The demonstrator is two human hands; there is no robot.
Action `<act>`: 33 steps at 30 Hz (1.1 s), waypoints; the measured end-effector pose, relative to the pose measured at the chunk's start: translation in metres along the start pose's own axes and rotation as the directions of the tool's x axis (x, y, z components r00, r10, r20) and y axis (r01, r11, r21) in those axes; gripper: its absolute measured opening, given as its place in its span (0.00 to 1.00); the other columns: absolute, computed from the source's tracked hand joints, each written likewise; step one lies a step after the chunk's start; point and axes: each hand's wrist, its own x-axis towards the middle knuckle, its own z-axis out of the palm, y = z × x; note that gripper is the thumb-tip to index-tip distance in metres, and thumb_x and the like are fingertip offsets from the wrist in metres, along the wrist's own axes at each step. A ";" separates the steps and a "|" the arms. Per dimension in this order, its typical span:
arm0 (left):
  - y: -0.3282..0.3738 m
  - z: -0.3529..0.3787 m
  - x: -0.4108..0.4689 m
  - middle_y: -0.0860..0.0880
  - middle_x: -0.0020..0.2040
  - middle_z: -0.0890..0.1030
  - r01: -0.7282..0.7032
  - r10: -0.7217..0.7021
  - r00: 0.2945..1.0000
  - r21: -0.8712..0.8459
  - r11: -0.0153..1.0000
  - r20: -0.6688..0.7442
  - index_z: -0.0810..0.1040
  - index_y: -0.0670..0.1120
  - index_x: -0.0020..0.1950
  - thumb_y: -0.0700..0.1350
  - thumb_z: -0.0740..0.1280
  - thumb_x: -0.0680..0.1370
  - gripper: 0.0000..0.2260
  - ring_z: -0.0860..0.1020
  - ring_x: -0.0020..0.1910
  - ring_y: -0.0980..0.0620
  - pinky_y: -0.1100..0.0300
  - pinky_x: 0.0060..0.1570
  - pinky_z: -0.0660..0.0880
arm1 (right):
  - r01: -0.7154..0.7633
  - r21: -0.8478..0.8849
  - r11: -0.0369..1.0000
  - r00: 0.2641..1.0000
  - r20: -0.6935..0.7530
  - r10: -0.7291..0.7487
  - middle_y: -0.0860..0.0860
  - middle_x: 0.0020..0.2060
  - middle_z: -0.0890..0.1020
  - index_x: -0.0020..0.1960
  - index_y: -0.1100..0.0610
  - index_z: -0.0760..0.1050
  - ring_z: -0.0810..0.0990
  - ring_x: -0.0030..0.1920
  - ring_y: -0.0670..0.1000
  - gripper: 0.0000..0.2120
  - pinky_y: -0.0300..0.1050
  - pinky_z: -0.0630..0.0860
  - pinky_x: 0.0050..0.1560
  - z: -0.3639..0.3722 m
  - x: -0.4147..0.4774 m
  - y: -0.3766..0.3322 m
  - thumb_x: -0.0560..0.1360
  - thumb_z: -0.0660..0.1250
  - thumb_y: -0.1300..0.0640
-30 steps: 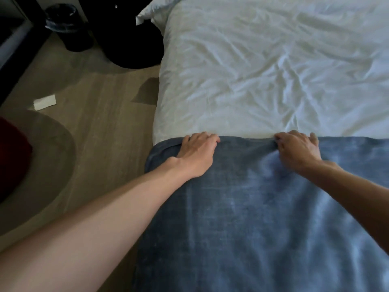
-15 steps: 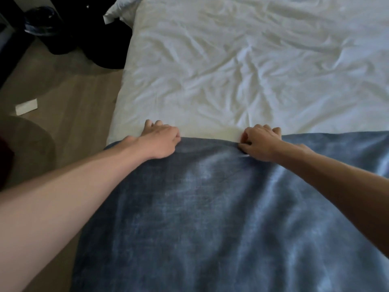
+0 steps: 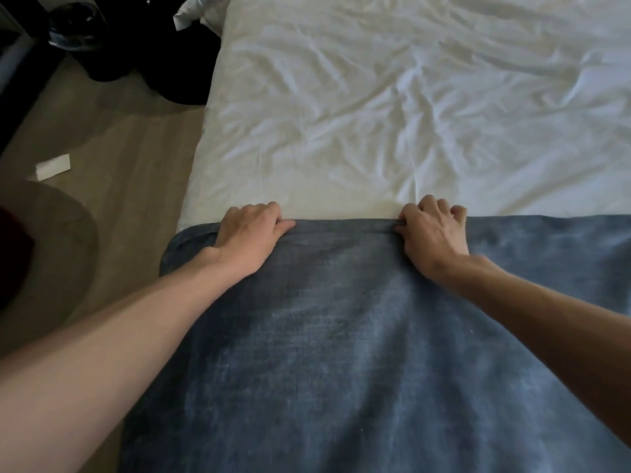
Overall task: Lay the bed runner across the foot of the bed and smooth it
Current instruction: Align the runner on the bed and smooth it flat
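Observation:
A blue bed runner [image 3: 341,336] covers the near end of the bed, over a wrinkled white duvet [image 3: 392,107]. Its far edge runs straight across the frame, and its left end hangs over the bed's side. My left hand [image 3: 247,233] pinches that far edge near the left corner, fingers curled over the hem. My right hand [image 3: 430,230] grips the same edge further right, with a small bunch of cloth between thumb and fingers. Both forearms stretch across the runner.
Wooden floor [image 3: 136,158] lies left of the bed. A white slip of paper [image 3: 53,167] lies on it. A black bin [image 3: 73,25] and dark furniture [image 3: 170,52] stand at the top left. A round rug [image 3: 51,254] with a dark red object [image 3: 13,254] sits at the left edge.
Both hands have kept hold of the runner's far edge, and the edge between them now looks straighter. The view has swung sideways and back.

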 end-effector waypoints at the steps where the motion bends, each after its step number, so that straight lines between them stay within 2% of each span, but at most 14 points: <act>1: -0.005 0.000 -0.002 0.49 0.40 0.79 0.007 -0.006 1.000 0.010 1.000 -0.029 0.73 0.46 0.43 0.58 0.53 0.80 0.19 0.76 0.40 0.45 0.50 0.46 0.68 | -0.041 -0.019 0.999 0.999 -0.007 0.041 0.58 0.51 0.73 0.53 0.59 0.72 0.70 0.52 0.59 0.08 0.55 0.61 0.58 0.004 -0.005 -0.007 0.77 0.59 0.57; 3: -0.022 -0.001 -0.008 0.47 0.37 0.79 0.027 -0.029 0.995 -0.030 0.999 -0.097 0.73 0.45 0.39 0.58 0.53 0.79 0.21 0.76 0.39 0.43 0.50 0.45 0.68 | -0.066 -0.022 0.998 0.997 -0.047 0.064 0.59 0.52 0.72 0.56 0.61 0.70 0.69 0.53 0.61 0.11 0.55 0.62 0.60 0.006 -0.013 -0.023 0.75 0.57 0.60; 6: -0.053 -0.002 -0.018 0.41 0.35 0.78 0.090 -0.111 0.979 -0.123 0.988 -0.172 0.70 0.44 0.36 0.54 0.56 0.80 0.18 0.75 0.37 0.40 0.50 0.39 0.68 | 0.049 0.051 0.997 0.993 -0.112 -0.043 0.58 0.54 0.73 0.59 0.59 0.70 0.70 0.55 0.60 0.14 0.55 0.61 0.62 0.004 -0.013 -0.049 0.77 0.55 0.56; 8: -0.069 0.000 -0.019 0.38 0.36 0.77 0.106 -0.133 0.974 -0.150 0.983 -0.183 0.68 0.44 0.36 0.51 0.56 0.81 0.17 0.75 0.37 0.39 0.49 0.37 0.69 | 0.108 0.110 0.988 0.989 -0.111 -0.096 0.56 0.52 0.74 0.57 0.57 0.71 0.71 0.53 0.58 0.12 0.54 0.62 0.60 0.004 -0.005 -0.067 0.79 0.54 0.53; 13: -0.086 0.016 -0.014 0.36 0.36 0.77 0.093 -0.116 0.980 -0.141 0.986 -0.164 0.68 0.42 0.36 0.49 0.51 0.82 0.18 0.74 0.38 0.37 0.45 0.41 0.69 | 0.097 0.101 0.990 0.988 -0.131 -0.084 0.56 0.48 0.75 0.51 0.58 0.70 0.70 0.49 0.58 0.10 0.53 0.63 0.54 0.017 0.009 -0.084 0.81 0.54 0.54; 16: -0.078 0.021 -0.013 0.35 0.41 0.78 0.199 -0.215 0.949 -0.090 0.976 -0.229 0.69 0.41 0.38 0.46 0.51 0.82 0.16 0.73 0.40 0.37 0.47 0.42 0.65 | 0.097 0.102 0.990 0.978 -0.194 -0.075 0.57 0.49 0.73 0.53 0.59 0.70 0.69 0.49 0.58 0.11 0.52 0.63 0.54 0.022 0.001 -0.083 0.81 0.53 0.54; 19: -0.058 0.013 -0.017 0.37 0.46 0.75 0.293 -0.305 0.912 -0.085 0.952 -0.273 0.72 0.39 0.44 0.44 0.52 0.82 0.14 0.71 0.46 0.39 0.45 0.46 0.66 | 0.138 0.164 0.977 0.972 -0.211 -0.102 0.57 0.52 0.72 0.55 0.59 0.71 0.70 0.51 0.58 0.13 0.53 0.64 0.57 0.018 -0.006 -0.074 0.80 0.53 0.52; 22: -0.025 0.008 -0.017 0.40 0.50 0.75 0.116 -0.138 0.943 -0.089 0.989 -0.303 0.76 0.40 0.50 0.43 0.56 0.80 0.11 0.72 0.50 0.39 0.46 0.52 0.68 | 0.149 0.188 0.971 0.975 -0.192 -0.112 0.56 0.54 0.72 0.57 0.58 0.73 0.71 0.53 0.57 0.15 0.52 0.63 0.60 0.015 -0.012 -0.053 0.80 0.54 0.51; 25: 0.042 0.005 -0.009 0.40 0.60 0.74 -0.118 0.090 0.971 -0.116 0.986 -0.220 0.76 0.39 0.59 0.47 0.54 0.79 0.17 0.71 0.59 0.40 0.46 0.62 0.65 | 0.080 0.169 0.982 0.983 -0.178 -0.049 0.56 0.52 0.73 0.56 0.58 0.75 0.71 0.52 0.57 0.15 0.51 0.64 0.60 0.011 -0.017 -0.010 0.80 0.53 0.52; 26: 0.069 0.005 -0.006 0.40 0.65 0.71 -0.181 0.159 0.973 -0.126 0.975 -0.169 0.73 0.40 0.64 0.49 0.53 0.79 0.20 0.68 0.64 0.40 0.44 0.67 0.60 | 0.061 0.158 0.986 0.984 -0.177 -0.032 0.56 0.51 0.74 0.55 0.59 0.75 0.71 0.51 0.57 0.15 0.51 0.64 0.59 0.009 -0.019 0.007 0.80 0.53 0.52; 28: 0.118 0.011 -0.001 0.41 0.76 0.56 -0.267 0.267 0.964 -0.094 0.959 -0.015 0.61 0.45 0.74 0.53 0.50 0.80 0.24 0.55 0.74 0.42 0.43 0.73 0.48 | 0.033 0.137 0.990 0.984 -0.178 -0.008 0.56 0.50 0.75 0.54 0.59 0.76 0.72 0.50 0.58 0.15 0.52 0.65 0.58 0.005 -0.022 0.041 0.80 0.53 0.53; 30: 0.154 0.024 0.003 0.45 0.78 0.43 -0.310 0.310 0.942 -0.019 0.950 0.129 0.48 0.50 0.77 0.57 0.47 0.80 0.27 0.42 0.76 0.44 0.41 0.72 0.40 | 0.011 0.119 0.993 0.986 -0.165 0.009 0.57 0.50 0.75 0.55 0.58 0.76 0.72 0.50 0.59 0.16 0.52 0.65 0.58 0.004 -0.027 0.072 0.80 0.52 0.52; 32: 0.175 0.038 0.004 0.47 0.77 0.38 -0.313 0.298 0.937 0.056 0.948 0.184 0.42 0.52 0.77 0.61 0.45 0.79 0.29 0.37 0.75 0.45 0.38 0.71 0.37 | -0.012 0.090 0.996 0.992 -0.121 0.023 0.58 0.55 0.74 0.59 0.57 0.73 0.72 0.55 0.60 0.19 0.52 0.63 0.62 0.007 -0.032 0.102 0.80 0.49 0.49; 33: 0.179 0.044 0.004 0.47 0.77 0.38 -0.306 0.285 0.940 0.093 0.948 0.185 0.41 0.52 0.77 0.62 0.44 0.79 0.30 0.36 0.75 0.45 0.37 0.70 0.36 | -0.024 0.064 0.998 0.996 -0.087 0.030 0.59 0.60 0.72 0.63 0.56 0.70 0.69 0.61 0.60 0.22 0.54 0.59 0.67 0.010 -0.035 0.115 0.79 0.47 0.47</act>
